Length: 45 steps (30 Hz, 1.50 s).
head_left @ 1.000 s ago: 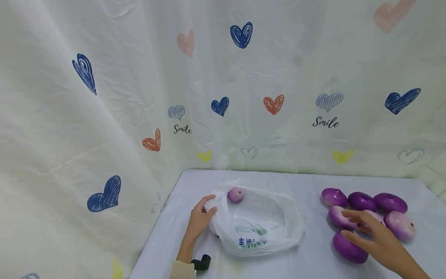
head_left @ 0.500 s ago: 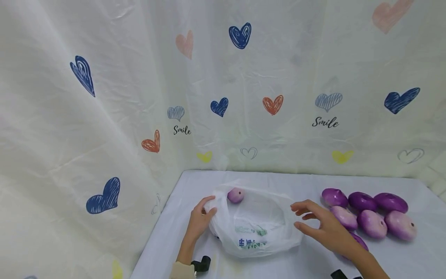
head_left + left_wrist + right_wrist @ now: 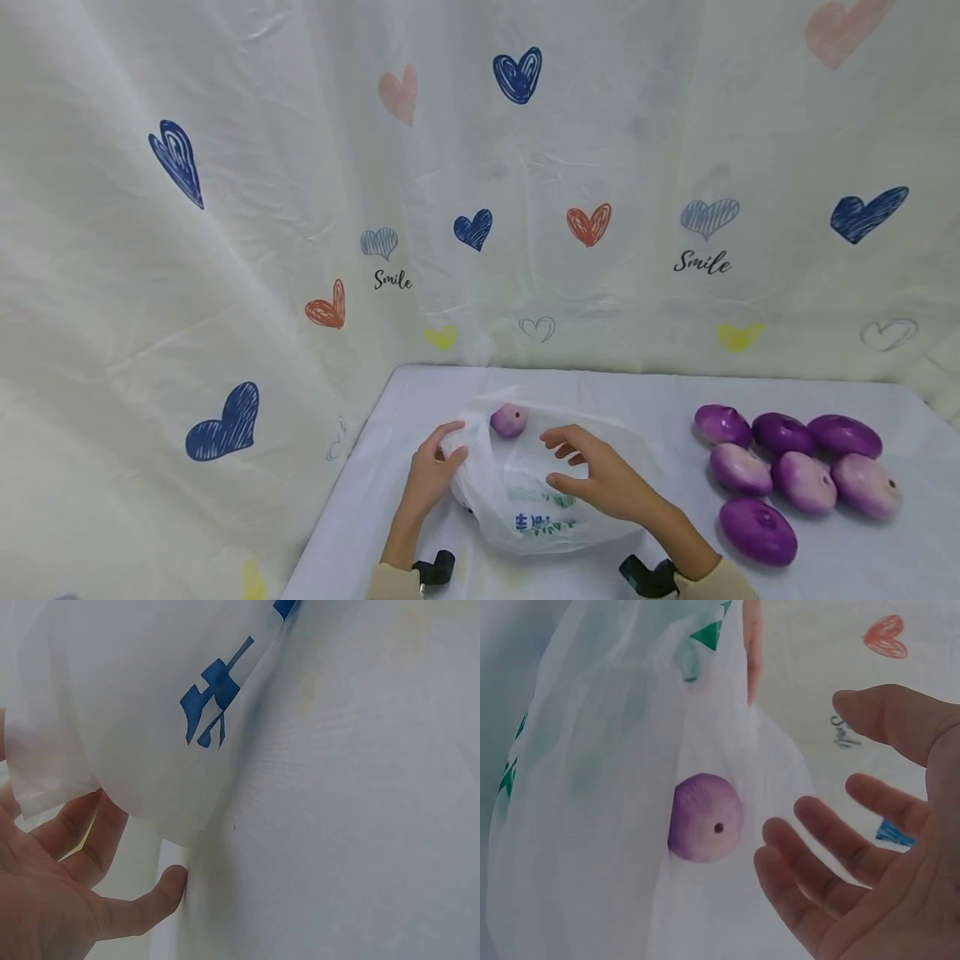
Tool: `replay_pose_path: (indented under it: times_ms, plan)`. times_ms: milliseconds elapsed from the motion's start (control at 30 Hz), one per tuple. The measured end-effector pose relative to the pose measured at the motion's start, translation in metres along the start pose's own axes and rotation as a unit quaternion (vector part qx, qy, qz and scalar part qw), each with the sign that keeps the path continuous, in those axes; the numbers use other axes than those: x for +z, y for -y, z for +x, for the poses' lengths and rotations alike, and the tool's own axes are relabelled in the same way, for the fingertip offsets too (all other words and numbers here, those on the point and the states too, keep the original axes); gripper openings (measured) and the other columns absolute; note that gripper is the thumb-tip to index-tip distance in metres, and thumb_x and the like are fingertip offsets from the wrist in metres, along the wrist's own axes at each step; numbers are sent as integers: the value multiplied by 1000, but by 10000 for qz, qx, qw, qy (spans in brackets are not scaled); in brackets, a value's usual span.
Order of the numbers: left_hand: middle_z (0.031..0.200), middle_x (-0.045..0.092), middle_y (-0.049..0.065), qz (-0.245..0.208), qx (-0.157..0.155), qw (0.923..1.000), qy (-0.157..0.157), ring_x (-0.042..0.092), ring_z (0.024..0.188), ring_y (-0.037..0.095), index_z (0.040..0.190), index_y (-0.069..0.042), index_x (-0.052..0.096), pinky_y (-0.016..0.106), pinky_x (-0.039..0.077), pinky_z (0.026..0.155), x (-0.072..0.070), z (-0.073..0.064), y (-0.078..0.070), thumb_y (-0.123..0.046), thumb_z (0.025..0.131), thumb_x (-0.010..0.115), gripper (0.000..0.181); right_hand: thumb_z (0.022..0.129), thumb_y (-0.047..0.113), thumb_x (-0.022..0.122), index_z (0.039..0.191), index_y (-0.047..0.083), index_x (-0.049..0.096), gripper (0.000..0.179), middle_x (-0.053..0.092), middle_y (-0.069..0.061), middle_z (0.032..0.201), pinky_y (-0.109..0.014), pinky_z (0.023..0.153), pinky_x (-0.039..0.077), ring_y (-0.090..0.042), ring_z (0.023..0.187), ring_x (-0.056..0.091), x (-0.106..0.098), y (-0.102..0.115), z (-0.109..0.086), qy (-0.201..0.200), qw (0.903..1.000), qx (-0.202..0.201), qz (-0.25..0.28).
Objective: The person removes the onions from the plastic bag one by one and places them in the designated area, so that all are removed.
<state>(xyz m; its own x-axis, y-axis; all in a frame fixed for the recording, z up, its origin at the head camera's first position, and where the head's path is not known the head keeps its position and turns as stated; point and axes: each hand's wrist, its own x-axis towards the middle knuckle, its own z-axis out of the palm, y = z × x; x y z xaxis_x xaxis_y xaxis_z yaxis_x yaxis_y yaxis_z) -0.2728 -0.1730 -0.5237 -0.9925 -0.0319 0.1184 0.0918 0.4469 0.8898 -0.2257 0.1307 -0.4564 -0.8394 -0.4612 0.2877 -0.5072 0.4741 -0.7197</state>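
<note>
A white plastic bag (image 3: 555, 500) with green and blue print lies with its mouth spread wide on the table. My left hand (image 3: 433, 471) grips the bag's left rim; in the left wrist view its fingers (image 3: 105, 832) go up under the hanging plastic, the thumb standing apart. Inside the bag, at the far left, sits one pale purple onion (image 3: 509, 420) with a dark spot. My right hand (image 3: 600, 479) hovers over the bag's mouth, empty, fingers loosely bent. The right wrist view shows the same onion (image 3: 709, 817) just beyond those fingertips.
Several glossy purple onions, such as the nearest dark one (image 3: 757, 532), are grouped on the right side of the white table (image 3: 645, 392). A white curtain (image 3: 615, 150) printed with hearts hangs behind and to the left. Each wrist wears a small black camera.
My right hand has swung left, from over the onions on the right to above the bag's mouth, carrying nothing. The left hand and the bag have stayed nearly still.
</note>
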Motion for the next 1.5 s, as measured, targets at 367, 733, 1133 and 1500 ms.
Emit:
replay_pose_path:
  times_ms: [367, 733, 1133, 1500]
  plan:
    - [95, 58, 4, -60, -10, 10000, 75, 51, 78, 17, 137, -29, 63, 28, 44, 64, -2, 1, 0, -29, 95, 72, 43, 90, 24, 79, 145, 6, 49, 66, 52, -17, 143, -56, 99, 52, -37, 123, 57, 34, -11, 54, 344, 9958, 836, -130]
    - [93, 58, 4, -38, 85, 9999, 56, 51, 77, 17, 137, -30, 63, 27, 44, 63, -1, 0, 2, -28, 94, 72, 43, 84, 25, 84, 158, 0, 26, 97, 36, -24, 158, -65, 117, 30, -45, 144, 37, 62, -40, 88, 59, 9909, 1262, -456]
    - [91, 57, 5, -66, 187, 9997, 108, 51, 77, 16, 137, -31, 63, 25, 45, 61, 2, -1, 5, -29, 95, 71, 42, 84, 38, 81, 143, -7, 43, 84, 54, -24, 133, -58, 104, 47, -38, 119, 50, 85, -51, 111, -667, 9709, 2274, -347]
    - [91, 56, 6, -59, 138, 9998, 98, 51, 77, 16, 137, -32, 63, 26, 45, 61, 2, 0, 6, -29, 95, 71, 42, 82, 40, 81, 143, -3, 46, 82, 55, -22, 129, -55, 101, 48, -36, 116, 48, 95, -52, 120, -1038, 9563, 2688, -490]
